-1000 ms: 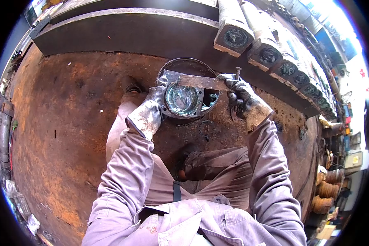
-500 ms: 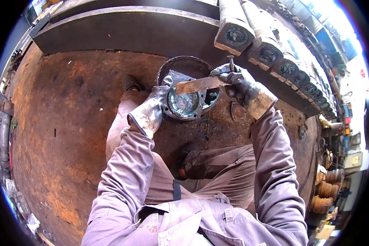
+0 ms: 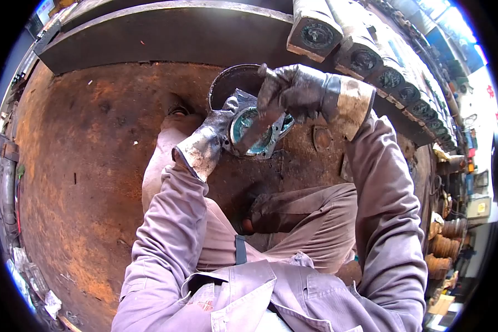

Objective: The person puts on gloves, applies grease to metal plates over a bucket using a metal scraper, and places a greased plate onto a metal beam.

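Observation:
My left hand (image 3: 214,130), in a grease-stained glove, grips the left side of a square-flanged metal housing (image 3: 245,99). Blue-green grease (image 3: 248,120) coats the inside of its round bore. My gloved right hand (image 3: 301,94) is closed around a flat, strip-like scraper (image 3: 254,135), whose blade slants down across the opening. The blade is blurred, and I cannot tell whether it touches the grease. Behind the housing, a dark round pan (image 3: 220,88) shows its rim, its front partly hidden by the housing and my hands.
A flat flange-shaped plate (image 3: 322,137) lies on the rusty floor (image 3: 88,177) to the right. Beyond the pan runs a long dark steel beam (image 3: 166,39). Several square-ended bars (image 3: 317,36) with greasy round ends line the upper right. Rusty coiled parts (image 3: 441,249) are stacked at far right.
My right hand has turned over and moved left, above the housing. The scraper has swung from nearly level to a steep slant across the bore. My left hand keeps its grip.

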`<state>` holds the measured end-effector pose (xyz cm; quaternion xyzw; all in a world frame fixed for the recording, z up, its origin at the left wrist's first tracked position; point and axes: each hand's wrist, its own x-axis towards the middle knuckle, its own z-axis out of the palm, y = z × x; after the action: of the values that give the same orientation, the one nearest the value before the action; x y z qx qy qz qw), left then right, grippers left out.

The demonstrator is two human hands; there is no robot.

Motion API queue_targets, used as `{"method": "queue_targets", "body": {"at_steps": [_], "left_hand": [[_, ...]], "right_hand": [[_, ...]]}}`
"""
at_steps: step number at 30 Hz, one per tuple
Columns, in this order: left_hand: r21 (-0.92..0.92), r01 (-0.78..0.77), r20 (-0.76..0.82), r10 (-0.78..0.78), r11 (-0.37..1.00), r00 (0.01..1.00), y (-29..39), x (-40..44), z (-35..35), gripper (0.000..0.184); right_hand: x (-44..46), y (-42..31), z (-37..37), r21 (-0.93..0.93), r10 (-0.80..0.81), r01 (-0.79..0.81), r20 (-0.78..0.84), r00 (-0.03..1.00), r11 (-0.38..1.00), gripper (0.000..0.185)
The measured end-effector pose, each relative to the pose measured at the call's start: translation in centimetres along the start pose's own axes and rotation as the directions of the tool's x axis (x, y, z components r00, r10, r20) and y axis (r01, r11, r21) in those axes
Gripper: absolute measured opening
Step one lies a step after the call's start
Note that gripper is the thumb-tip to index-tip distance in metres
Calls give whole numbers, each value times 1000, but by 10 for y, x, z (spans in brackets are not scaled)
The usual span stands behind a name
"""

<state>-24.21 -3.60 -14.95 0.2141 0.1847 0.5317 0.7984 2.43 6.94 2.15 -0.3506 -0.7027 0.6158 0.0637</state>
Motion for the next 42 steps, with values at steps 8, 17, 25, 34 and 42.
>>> {"method": "queue_targets", "body": {"at_steps": [8, 17, 25, 34, 42], "left_hand": [[835, -383, 136, 526, 395, 840, 11, -5, -22, 28], [338, -175, -333, 291, 925, 897, 36, 17, -33, 33], [238, -167, -347, 245, 957, 905, 33, 19, -30, 38], [273, -158, -408, 263, 949, 874, 31, 26, -48, 42], [908, 239, -388, 471, 345, 792, 34, 5, -31, 39]], "right_hand": [[-93, 39, -23, 159, 15, 71, -486, 874, 985, 32], [-109, 205, -58, -429, -547, 354, -516, 659, 831, 26], [-130, 173, -22, -719, 159, -514, -503, 849, 469, 29], [-189, 179, -32, -649, -201, -374, -635, 746, 662, 14], [-52, 78, 24, -316, -440, 311, -536, 721, 896, 26]]}}
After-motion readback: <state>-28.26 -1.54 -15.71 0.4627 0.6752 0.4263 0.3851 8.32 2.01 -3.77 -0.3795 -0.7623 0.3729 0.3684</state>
